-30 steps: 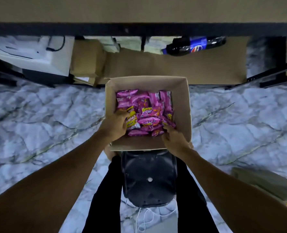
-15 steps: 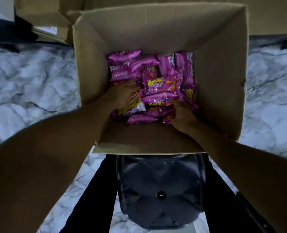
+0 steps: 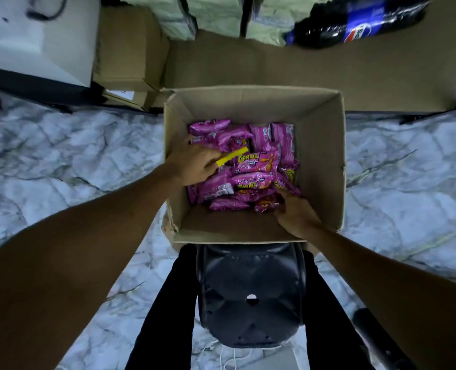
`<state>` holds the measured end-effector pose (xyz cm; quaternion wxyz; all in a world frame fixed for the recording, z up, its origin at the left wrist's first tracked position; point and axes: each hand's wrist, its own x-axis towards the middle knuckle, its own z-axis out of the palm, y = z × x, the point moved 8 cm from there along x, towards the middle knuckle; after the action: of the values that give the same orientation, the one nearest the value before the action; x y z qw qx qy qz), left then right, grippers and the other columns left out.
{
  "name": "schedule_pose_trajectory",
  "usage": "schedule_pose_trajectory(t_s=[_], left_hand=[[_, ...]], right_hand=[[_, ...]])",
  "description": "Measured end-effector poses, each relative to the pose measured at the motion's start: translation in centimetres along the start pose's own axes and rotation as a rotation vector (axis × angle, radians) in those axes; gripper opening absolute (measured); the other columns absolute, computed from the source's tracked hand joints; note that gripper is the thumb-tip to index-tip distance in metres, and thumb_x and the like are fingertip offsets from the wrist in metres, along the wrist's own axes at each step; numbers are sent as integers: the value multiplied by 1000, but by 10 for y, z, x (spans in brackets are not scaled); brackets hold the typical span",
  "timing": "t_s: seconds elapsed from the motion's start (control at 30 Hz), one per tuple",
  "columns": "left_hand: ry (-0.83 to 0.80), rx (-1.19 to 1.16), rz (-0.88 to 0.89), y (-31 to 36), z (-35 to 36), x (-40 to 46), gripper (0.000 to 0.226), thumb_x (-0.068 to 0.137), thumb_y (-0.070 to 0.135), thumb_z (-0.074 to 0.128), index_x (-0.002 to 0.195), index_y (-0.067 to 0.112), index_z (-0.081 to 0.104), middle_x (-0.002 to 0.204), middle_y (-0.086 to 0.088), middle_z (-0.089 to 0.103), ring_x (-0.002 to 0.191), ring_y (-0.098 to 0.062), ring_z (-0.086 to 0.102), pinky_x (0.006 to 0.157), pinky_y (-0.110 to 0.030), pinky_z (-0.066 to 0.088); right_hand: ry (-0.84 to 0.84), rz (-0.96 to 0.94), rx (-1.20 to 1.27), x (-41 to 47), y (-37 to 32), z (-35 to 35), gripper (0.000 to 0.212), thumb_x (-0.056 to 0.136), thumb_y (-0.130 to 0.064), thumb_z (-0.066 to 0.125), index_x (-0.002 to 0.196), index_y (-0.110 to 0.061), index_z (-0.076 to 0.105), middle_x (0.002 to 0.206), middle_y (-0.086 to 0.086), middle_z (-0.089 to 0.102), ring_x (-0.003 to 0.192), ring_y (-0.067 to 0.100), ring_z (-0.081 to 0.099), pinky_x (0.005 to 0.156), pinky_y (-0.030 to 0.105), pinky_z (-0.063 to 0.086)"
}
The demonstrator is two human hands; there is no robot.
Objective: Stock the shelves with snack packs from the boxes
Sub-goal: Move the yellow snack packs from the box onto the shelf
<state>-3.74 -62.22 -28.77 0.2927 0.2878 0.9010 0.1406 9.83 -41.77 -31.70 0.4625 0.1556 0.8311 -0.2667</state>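
Head view. My left hand (image 3: 194, 164) grips a yellow pack (image 3: 232, 156), seen edge-on so its print is unreadable, above the pink snack packs (image 3: 256, 166) heaped in the open cardboard box (image 3: 320, 156) on the marble floor (image 3: 61, 156). My right hand (image 3: 296, 214) reaches into the heap's near corner; its fingertips are buried among packs, so I cannot tell whether it grasps one. A soda bottle (image 3: 355, 25) on the lower shelf (image 3: 274, 65) is blurred and partly cut off.

dim, bluish light, blur toward the top edge, wide-angle bending at the borders.
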Motion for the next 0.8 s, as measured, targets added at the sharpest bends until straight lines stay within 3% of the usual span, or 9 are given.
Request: schedule_pose_trajectory(t_s=[0.1,0.2,0.33,0.47,0.5,0.57,0.67,0.7,0.8], left_hand=[[129,-372,-265,-4,-31,-23,13,90,15,61,100,6,59,65,-7,54,61,-25,53,59,-30,30],[113,-730,-438,11,-57,-42,31,89,7,63,119,9,55,64,-11,53,59,-21,49,59,-30,37],[169,-1001,-469,59,-116,-71,52,91,2,60,135,24,45,62,-1,45,58,-13,45,54,-24,39],[288,-959,-437,105,-171,-105,62,96,0,47,140,40,32,68,2,42,51,-10,38,49,-28,37],[333,-904,-419,115,-187,-111,57,96,-2,44,137,36,37,76,2,47,56,-11,42,55,-31,40],[401,-803,-359,137,-220,-120,44,93,-10,41,121,19,58,89,7,52,73,-5,47,66,-19,40],[411,-765,-304,164,-263,-135,43,88,-19,37,90,6,72,80,16,55,78,14,49,72,-4,33],[400,-774,-307,171,-276,-140,46,88,-19,37,88,10,72,77,19,55,76,16,50,70,-5,33],[440,-786,-339,188,-326,-153,52,94,-4,39,89,39,68,87,14,68,61,-1,54,59,-22,37]], right_hand=[[12,34,46,-31,-10,-14,55,95,-23,51,147,-29,37,129,15,61,117,37,56,95,37,46],[61,59,90,-60,-16,-39,54,93,-24,53,145,-29,40,120,17,65,109,37,60,86,34,48],[119,7,119,-111,-41,-81,50,93,-16,53,142,-21,45,117,14,66,107,34,61,77,28,42],[144,-150,149,-170,-78,-118,47,87,-26,46,133,-22,49,108,2,64,100,30,64,78,36,51],[153,-181,141,-184,-87,-130,48,86,-26,46,134,-22,48,107,2,63,99,31,63,79,39,52],[202,-199,116,-211,-105,-157,52,91,-17,51,142,-19,43,115,9,62,106,32,59,85,41,50],[277,-275,117,-252,-131,-197,57,92,-14,53,147,-19,38,128,13,58,117,32,55,93,43,48],[297,-304,116,-266,-138,-211,56,92,-14,53,146,-20,39,130,13,58,118,31,54,94,44,48],[400,-384,122,-310,-158,-263,53,90,-8,56,142,-15,45,129,14,59,116,32,55,93,42,48]])
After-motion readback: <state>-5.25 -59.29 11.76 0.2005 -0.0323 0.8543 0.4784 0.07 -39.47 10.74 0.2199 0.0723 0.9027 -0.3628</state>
